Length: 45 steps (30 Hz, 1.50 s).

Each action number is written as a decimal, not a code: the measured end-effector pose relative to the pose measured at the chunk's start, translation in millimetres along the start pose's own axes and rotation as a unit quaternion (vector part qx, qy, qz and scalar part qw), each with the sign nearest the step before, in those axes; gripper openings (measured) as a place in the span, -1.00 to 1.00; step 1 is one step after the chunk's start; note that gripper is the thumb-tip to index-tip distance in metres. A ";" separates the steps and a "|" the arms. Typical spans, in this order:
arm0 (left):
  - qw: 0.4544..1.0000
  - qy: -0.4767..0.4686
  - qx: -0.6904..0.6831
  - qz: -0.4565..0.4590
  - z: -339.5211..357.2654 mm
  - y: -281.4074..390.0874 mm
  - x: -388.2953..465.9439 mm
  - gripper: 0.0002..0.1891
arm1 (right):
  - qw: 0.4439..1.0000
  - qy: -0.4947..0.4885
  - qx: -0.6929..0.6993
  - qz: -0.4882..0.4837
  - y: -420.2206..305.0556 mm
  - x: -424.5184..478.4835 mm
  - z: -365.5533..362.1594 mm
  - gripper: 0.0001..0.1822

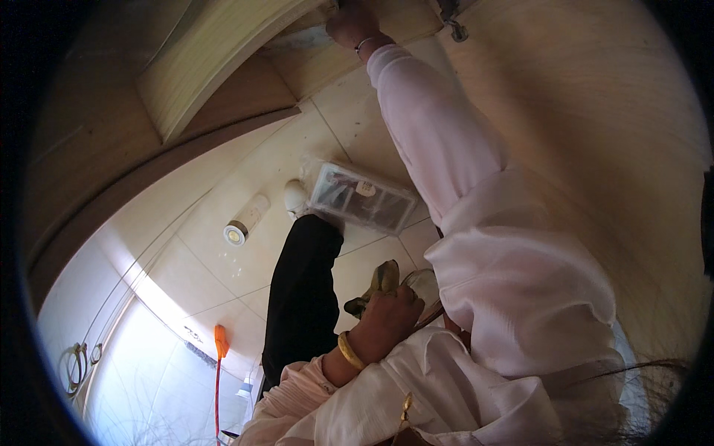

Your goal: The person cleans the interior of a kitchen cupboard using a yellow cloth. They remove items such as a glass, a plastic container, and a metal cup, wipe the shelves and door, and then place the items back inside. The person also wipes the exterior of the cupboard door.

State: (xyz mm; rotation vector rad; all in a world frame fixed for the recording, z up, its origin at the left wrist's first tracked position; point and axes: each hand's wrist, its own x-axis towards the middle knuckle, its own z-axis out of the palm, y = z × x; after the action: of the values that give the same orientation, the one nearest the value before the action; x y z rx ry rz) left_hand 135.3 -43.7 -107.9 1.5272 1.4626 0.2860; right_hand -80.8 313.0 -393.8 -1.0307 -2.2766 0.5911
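My left hand (390, 312), with a gold bangle at its wrist, is low in the middle of the view, closed on a bunched green and tan cloth (385, 276). Right beside it is a clear, round-rimmed container (425, 285), partly hidden by the hand and a pink sleeve. At the top edge, my right hand (352, 25) reaches to the inside of a wooden cabinet (279, 72). It wears a thin bracelet. Its fingers are dark and partly cut off by the frame, so what they touch cannot be made out.
On the tiled floor lie a clear compartment box (362, 198), a white rounded object (295, 196) and a clear cylinder (245, 220). A curved-looking wooden panel (223, 72) spans the upper left. Metal hardware (454, 25) hangs upper right. An orange-headed tool (221, 341) stands lower left, near cables.
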 end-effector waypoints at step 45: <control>0.881 0.367 -0.280 -0.102 -32.3 4.2 -94.9 -0.77 | 0.879 -0.314 0.283 0.221 -158.0 -244.0 -445.1 -0.49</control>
State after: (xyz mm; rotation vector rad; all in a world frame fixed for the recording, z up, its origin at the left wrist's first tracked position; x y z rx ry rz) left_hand 90.7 -110.0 -47.4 0.7927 1.8708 1.1473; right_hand 257.9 97.2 -45.5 -1.1539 -2.1087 1.8906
